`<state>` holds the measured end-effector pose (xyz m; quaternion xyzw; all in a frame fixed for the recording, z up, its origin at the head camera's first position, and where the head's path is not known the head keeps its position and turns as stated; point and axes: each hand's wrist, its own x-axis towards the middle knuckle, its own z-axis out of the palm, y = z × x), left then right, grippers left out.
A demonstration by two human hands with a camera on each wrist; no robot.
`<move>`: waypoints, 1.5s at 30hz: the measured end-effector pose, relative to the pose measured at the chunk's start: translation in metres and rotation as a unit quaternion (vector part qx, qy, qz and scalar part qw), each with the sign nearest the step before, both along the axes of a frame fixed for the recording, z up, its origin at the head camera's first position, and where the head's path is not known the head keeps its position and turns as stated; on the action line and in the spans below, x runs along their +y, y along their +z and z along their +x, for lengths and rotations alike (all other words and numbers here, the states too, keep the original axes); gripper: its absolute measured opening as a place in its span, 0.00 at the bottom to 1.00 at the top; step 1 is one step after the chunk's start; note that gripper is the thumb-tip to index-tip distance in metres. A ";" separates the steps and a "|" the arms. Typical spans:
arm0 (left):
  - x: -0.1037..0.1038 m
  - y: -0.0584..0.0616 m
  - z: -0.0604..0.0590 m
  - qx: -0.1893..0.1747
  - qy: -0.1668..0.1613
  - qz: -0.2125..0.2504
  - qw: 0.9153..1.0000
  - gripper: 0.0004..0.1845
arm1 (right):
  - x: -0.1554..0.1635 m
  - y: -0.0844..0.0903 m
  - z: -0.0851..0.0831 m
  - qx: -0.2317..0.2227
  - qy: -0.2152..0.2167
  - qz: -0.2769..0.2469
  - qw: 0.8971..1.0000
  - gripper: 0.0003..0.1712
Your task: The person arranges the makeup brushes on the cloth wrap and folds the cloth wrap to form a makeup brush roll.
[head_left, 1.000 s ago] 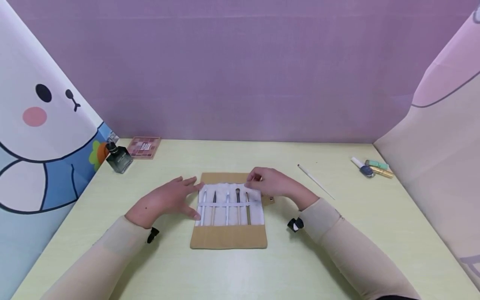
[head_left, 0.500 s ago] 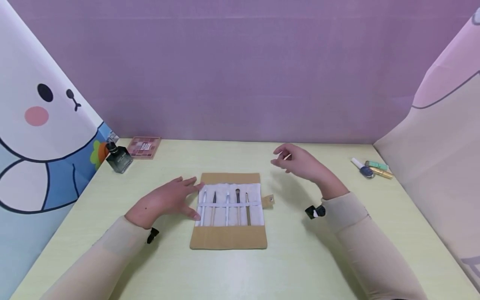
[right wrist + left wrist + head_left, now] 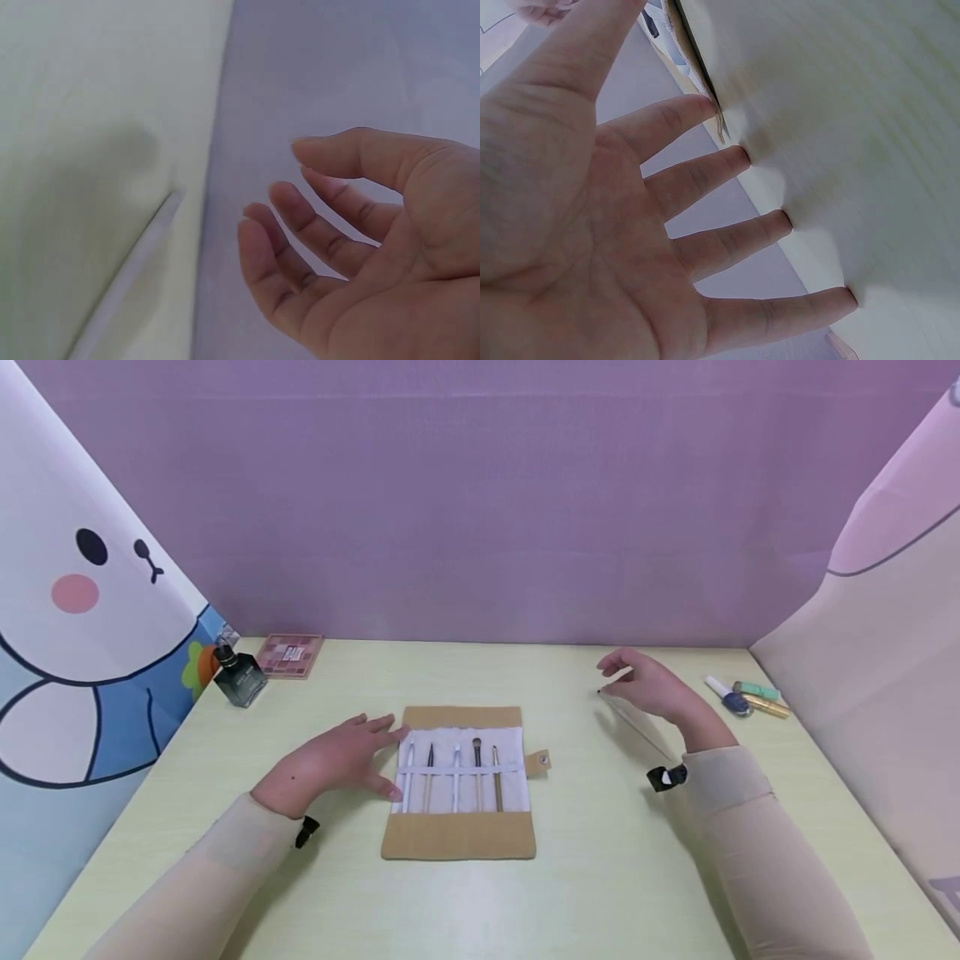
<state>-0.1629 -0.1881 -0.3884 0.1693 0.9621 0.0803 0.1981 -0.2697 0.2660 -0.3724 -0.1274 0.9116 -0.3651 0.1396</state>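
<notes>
A tan fabric brush roll [image 3: 459, 837] lies unfolded, with several slim makeup brushes [image 3: 477, 777] tucked under its white elastic band. My left hand [image 3: 341, 764] spreads its straight fingers at the roll's left edge, thumb and index touching it. In the left wrist view the other fingertips [image 3: 781, 220] press on the table beside the roll's edge [image 3: 694, 64]. A thin white brush [image 3: 636, 726] lies slantwise on the table to the right. Over its dark-tipped far end hovers my right hand [image 3: 651, 689], fingers loosely bent and holding nothing; the right wrist view shows the brush [image 3: 127, 274] apart from them.
At the back left stand a dark glass perfume bottle [image 3: 240, 678] and a flat pink palette [image 3: 291, 656]. Several small cosmetic tubes and bottles [image 3: 759, 692] lie at the back right. A snap tab [image 3: 537, 763] sticks out from the roll's right side. A purple backdrop [image 3: 480, 527] closes off the rear.
My right hand has left the roll's upper right corner and moved right, to above the loose white brush. The left hand has stayed at the roll's left edge.
</notes>
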 end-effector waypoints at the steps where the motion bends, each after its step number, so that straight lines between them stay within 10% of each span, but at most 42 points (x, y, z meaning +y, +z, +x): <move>1: 0.000 0.000 0.000 0.001 0.000 0.000 1.000 0.60 | 0.004 -0.003 -0.001 -0.004 0.000 0.010 1.000 0.25; 20: 0.001 0.000 0.000 -0.005 0.008 -0.006 1.000 0.61 | 0.024 -0.028 -0.007 -0.062 0.028 0.081 0.994 0.29; 45: -0.001 -0.002 -0.002 -0.004 0.011 0.001 1.000 0.60 | 0.017 -0.035 -0.010 -0.026 0.010 0.132 0.991 0.28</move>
